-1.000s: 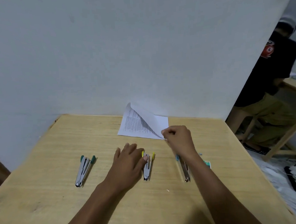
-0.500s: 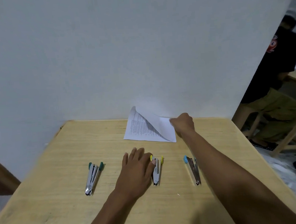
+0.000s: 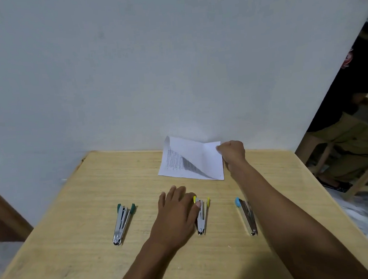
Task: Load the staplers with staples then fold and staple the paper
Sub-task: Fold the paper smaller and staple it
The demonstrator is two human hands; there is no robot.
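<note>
Paper [image 3: 201, 157] — corner in right hand [image 3: 233, 152], left hand [image 3: 175, 216] (flat) against yellow stapler [image 3: 200, 222]

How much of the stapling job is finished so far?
Nothing looks finished. The paper is only partly folded: the right hand pinches its lifted corner. The left hand rests flat by the yellow stapler. The green stapler and blue stapler lie untouched; whether any is loaded cannot be seen. Left: crease the fold, then staple.

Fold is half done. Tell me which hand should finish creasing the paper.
Right. The right hand pinches the folded-over corner of the paper near the wall. The left hand lies flat against the yellow stapler, apart from the sheet.
</note>
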